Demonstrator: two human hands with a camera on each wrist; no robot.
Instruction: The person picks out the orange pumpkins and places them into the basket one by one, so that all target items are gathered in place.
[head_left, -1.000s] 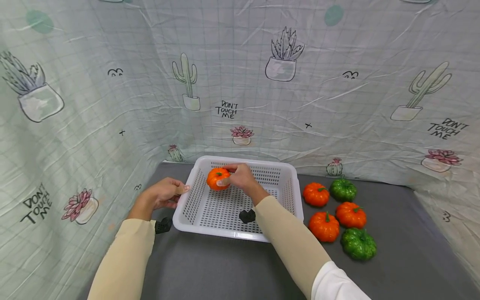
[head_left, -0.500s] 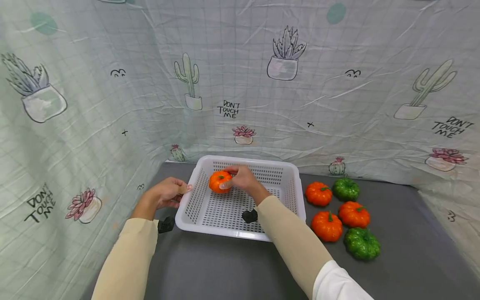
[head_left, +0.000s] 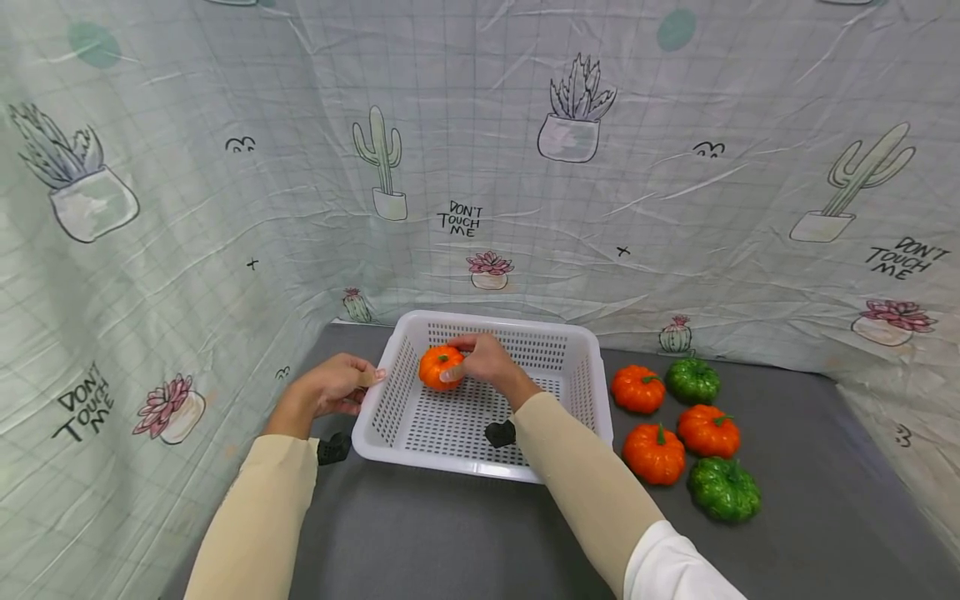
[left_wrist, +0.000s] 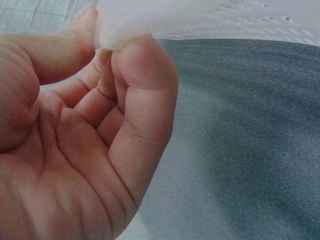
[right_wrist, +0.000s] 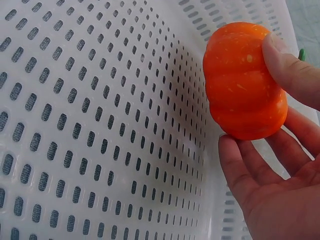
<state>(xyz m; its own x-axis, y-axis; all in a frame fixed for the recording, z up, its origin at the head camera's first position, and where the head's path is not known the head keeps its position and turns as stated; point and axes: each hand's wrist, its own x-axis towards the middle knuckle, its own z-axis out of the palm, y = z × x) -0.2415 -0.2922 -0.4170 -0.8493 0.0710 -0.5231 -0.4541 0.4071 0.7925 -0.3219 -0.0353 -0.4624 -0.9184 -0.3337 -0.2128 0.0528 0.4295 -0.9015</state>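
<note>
A white perforated basket (head_left: 555,408) stands on the grey table. My right hand (head_left: 480,360) reaches into its far left corner and holds a small orange pumpkin (head_left: 438,367) low inside; in the right wrist view the pumpkin (right_wrist: 243,90) is pinched between thumb and fingers (right_wrist: 287,65) just off the basket wall (right_wrist: 100,125). My left hand (head_left: 337,385) pinches the basket's left rim, thumb on top; the left wrist view shows the thumb (left_wrist: 145,95) and fingers clamped on the white rim (left_wrist: 150,20).
Right of the basket lie three orange pumpkins (head_left: 637,388) (head_left: 708,430) (head_left: 653,453) and two green ones (head_left: 692,379) (head_left: 723,488). Cactus-print cloth walls (head_left: 480,167) close in the back and both sides. Grey tabletop (head_left: 450,533) lies in front.
The right hand has lowered the orange pumpkin slightly deeper into the basket's far left corner. The left hand keeps its grip on the rim.
</note>
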